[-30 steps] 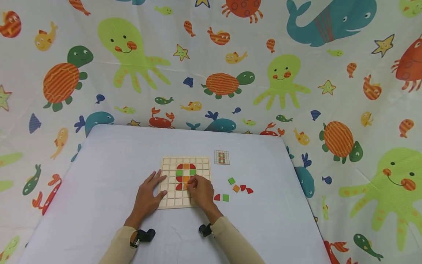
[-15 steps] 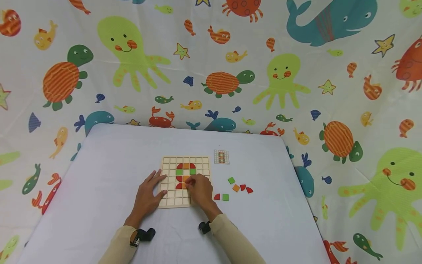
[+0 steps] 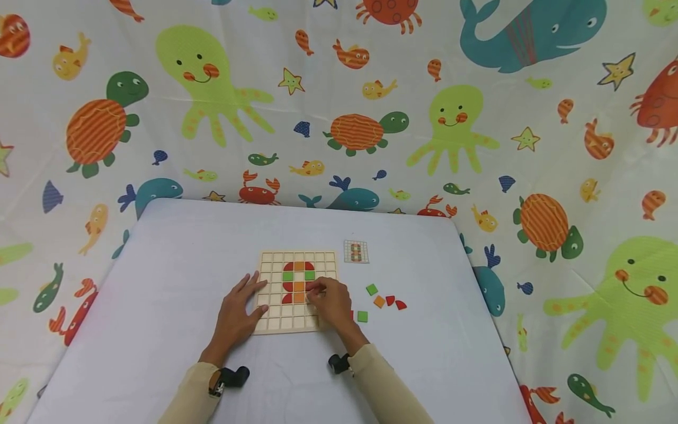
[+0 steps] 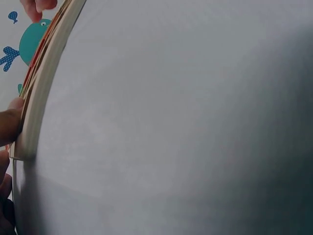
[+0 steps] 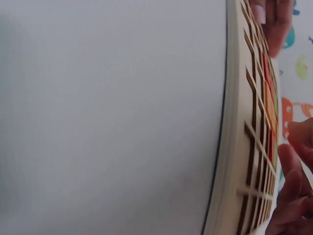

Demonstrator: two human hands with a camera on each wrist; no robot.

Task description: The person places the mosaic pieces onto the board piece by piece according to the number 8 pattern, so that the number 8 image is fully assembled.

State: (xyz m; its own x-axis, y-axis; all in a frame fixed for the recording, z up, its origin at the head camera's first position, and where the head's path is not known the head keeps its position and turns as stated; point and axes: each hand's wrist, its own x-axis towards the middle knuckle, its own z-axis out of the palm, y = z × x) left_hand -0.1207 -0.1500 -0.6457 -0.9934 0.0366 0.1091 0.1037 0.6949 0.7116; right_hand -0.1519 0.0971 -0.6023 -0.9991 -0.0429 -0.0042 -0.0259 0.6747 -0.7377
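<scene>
The right hand [image 3: 332, 303], its grip impossible to tell, has moved right, leaving the lowest orange square [image 3: 299, 297] apparently seated in the board [image 3: 275, 324], where the left hand [image 3: 237, 312] rests spread.

A white cloth [image 3: 201, 241] is covering the counter [image 3: 424, 265]. Behind it, a white curtain [image 3: 328, 88] printed with sea animals is hanging and showing along both sides too. 3 orange-shelled turtles are appearing on it: a left turtle [image 3: 96, 132], a middle turtle [image 3: 356, 131] and a right turtle [image 3: 544, 222]. A lime octopus [image 3: 196, 65] is smiling at upper left, while another octopus [image 3: 643, 294] is filling the lower right. Near the top, 1 big teal whale [image 3: 535, 41] is facing right, and the view's edge is cutting off a red crab [image 3: 391, 12].
</scene>
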